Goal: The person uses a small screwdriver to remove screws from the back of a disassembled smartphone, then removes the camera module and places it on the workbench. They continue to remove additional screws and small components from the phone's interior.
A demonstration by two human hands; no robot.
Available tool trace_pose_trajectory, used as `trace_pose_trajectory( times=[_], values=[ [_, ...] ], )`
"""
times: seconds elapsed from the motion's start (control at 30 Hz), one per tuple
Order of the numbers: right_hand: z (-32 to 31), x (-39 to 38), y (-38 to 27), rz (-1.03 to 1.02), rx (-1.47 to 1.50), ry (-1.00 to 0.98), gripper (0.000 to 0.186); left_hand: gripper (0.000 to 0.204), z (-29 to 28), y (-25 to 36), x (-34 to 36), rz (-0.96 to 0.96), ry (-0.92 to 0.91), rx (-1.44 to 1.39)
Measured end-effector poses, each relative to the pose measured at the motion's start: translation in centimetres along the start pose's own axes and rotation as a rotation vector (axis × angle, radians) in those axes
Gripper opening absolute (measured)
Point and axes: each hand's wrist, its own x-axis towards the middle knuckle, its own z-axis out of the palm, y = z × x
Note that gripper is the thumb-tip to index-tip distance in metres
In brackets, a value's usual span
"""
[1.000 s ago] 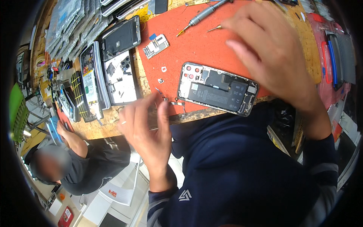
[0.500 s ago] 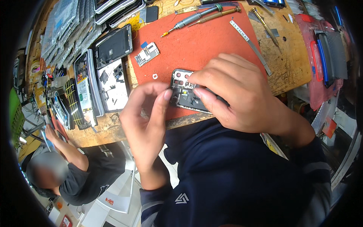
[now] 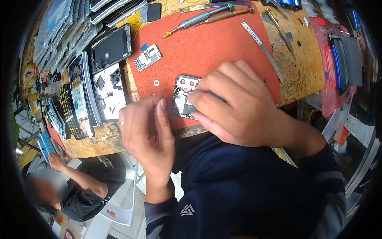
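An opened smartphone [image 3: 182,95] lies near the front edge of the red mat [image 3: 217,51], its back cover off. Round camera openings show at its far end, and a black battery is partly visible. My right hand [image 3: 238,105] covers much of the phone, thumb near its close edge and fingertips over its middle, closed on it. Just left of the phone and apart from it is my left hand [image 3: 148,137], thumb and forefinger drawn together. Anything between those tips is too small to make out. Beyond lie a loose circuit board [image 3: 148,58] and a small white ring [image 3: 156,83].
Screwdrivers [image 3: 205,18] and a flat metal strip [image 3: 262,51] rest on the mat. Opened phones and a white panel with small parts [image 3: 111,97] stand at left, below stacked bubble-wrapped packs [image 3: 59,38]. A co-worker's hand [image 3: 55,160] is at lower left.
My left hand has drawn back from the phone's left edge. My right fingertips have slid lower over the phone. The whole view has shifted slightly. The co-worker's arm has moved.
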Motion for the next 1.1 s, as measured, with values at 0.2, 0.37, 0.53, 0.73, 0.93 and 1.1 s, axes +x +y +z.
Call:
trace_pose_trajectory(
  times=[0.2, 0.37, 0.53, 0.73, 0.93, 1.1],
  values=[
    [0.9, -0.7, -1.2, -0.045, -0.101, 0.029, 0.028, 0.027, -0.1, -0.7, -0.2, 0.277, -0.052, 0.175],
    [1.3, -0.7, -1.0, -0.125, -0.216, 0.037, 0.019, 0.029, 0.2, -0.6, 0.0, 0.317, -0.069, 0.211],
    [1.4, -0.1, -0.5, -0.152, -0.227, 0.134, 0.019, 0.029, 0.1, -0.1, -0.3, 0.268, -0.102, 0.176],
    [1.1, 0.5, 0.0, -0.207, -0.266, 0.147, 0.022, 0.031, 0.2, 0.0, -1.0, 0.221, -0.069, 0.117],
    [1.1, 0.4, 0.0, -0.219, -0.292, 0.141, 0.024, 0.034, 0.5, -0.1, -1.2, 0.237, -0.069, 0.182],
    [0.9, 0.2, 0.1, -0.227, -0.263, 0.089, 0.024, 0.034, 0.8, -0.1, -1.0, 0.295, -0.054, 0.283]
  ],
)
